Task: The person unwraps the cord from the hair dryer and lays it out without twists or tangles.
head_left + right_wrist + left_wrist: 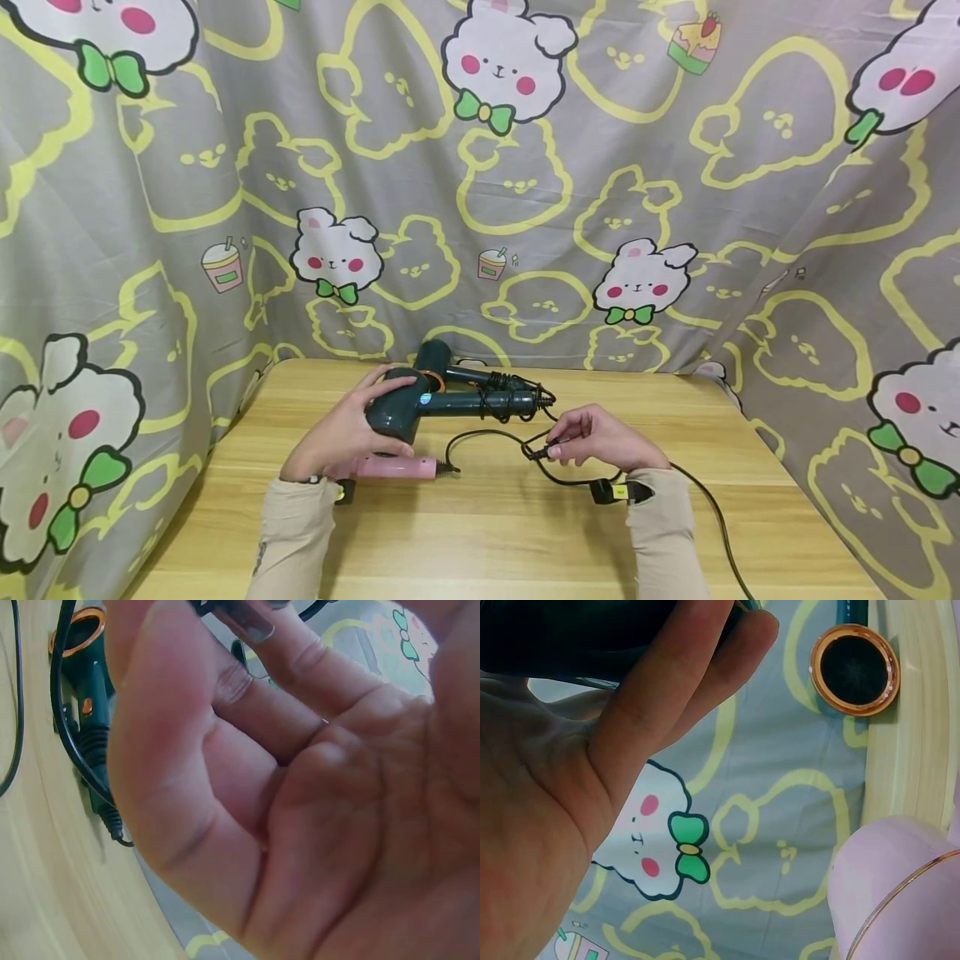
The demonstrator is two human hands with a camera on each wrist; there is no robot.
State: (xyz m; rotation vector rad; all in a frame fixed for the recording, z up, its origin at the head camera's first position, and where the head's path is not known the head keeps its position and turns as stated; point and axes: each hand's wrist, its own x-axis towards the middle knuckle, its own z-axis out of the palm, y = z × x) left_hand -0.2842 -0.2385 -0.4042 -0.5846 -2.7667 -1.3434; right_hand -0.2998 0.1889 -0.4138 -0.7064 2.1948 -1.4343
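My left hand (352, 429) grips the barrel of a dark green hair dryer (393, 408), whose handle points right with black cord wound round it. The same barrel fills the top left of the left wrist view. Between the fingertips of my right hand (600, 437) is a black cord (538, 452), pinched at a thicker part; its exact kind is too small to tell. Behind the held dryer lies a second dark green hair dryer (433, 358) with an orange-rimmed end, its cord also wrapped. A pink hair dryer (397, 467) lies below my left hand, partly hidden by it.
The wooden table (480, 533) carries everything. Loose black cord (720, 508) loops near my right hand and trails off the front right. A patterned grey curtain (525, 308) hangs behind the table and along both sides.
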